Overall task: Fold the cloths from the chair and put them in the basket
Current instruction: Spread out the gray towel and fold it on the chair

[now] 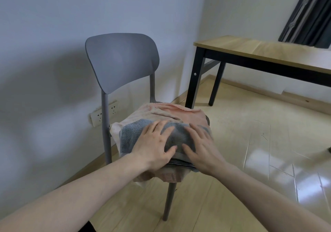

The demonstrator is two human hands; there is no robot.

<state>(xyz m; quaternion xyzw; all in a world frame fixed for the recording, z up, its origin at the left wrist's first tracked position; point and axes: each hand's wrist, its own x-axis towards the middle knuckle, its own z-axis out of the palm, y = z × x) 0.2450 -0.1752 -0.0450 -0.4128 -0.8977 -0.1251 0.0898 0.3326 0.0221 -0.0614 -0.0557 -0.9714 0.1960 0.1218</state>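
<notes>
Pale walls and a shiny wood floor (232, 142) fill the room, with a wooden table (259, 50) at the right. By the wall stands a grey chair (121, 59). On its seat lies a pink cloth (172, 111), and a blue-grey cloth (130, 135) lies on top of it. The left hand (155, 147) and the right hand (202, 147) press flat on the blue-grey cloth, side by side, with fingers straight and spread
</notes>
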